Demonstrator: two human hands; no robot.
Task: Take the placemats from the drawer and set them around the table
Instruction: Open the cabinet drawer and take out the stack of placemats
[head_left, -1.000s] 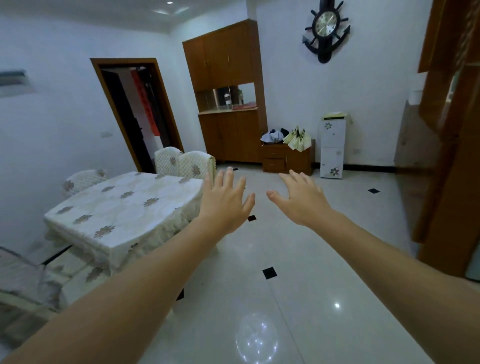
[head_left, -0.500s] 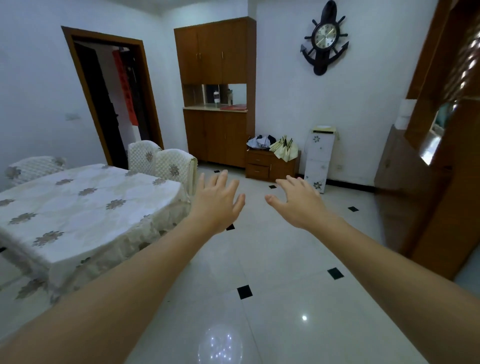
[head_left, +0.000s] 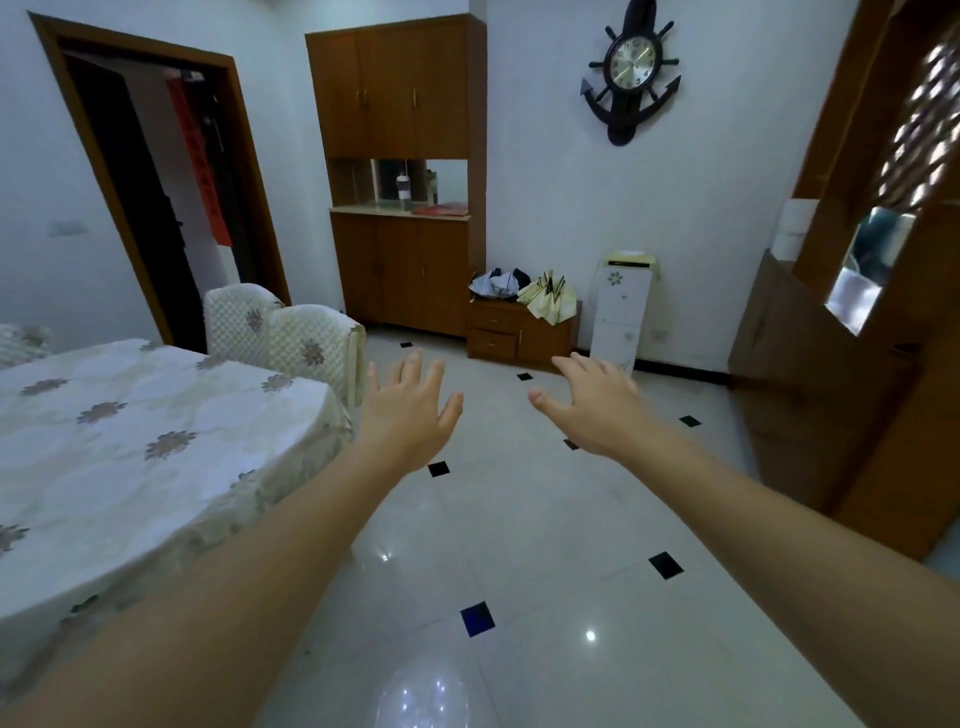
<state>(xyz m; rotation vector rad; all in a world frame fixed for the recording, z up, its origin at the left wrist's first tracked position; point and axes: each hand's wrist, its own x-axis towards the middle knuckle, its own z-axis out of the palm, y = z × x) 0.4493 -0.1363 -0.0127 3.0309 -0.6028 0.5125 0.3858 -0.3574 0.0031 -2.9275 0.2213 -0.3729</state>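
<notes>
Both my arms stretch out in front of me over the tiled floor. My left hand (head_left: 410, 410) and my right hand (head_left: 597, 405) are spread flat, palms down, holding nothing. A dining table (head_left: 135, 441) under a pale flowered cloth stands at my left, its corner beside my left forearm. Against the far wall sits a low wooden cabinet with two drawers (head_left: 493, 332), both closed, beyond my fingertips. No placemats are in sight.
Two covered chairs (head_left: 291, 338) stand at the table's far end. A tall wooden cupboard (head_left: 405, 171) and an open doorway (head_left: 156, 208) are behind. Umbrellas (head_left: 545, 301) lie on the low cabinet, a white appliance (head_left: 623, 312) beside it. A wooden partition (head_left: 857, 338) lines the right.
The view has moved forward and turned; the table has slid left and nearer, and the far cabinets look bigger. Both hands stay spread and empty.
</notes>
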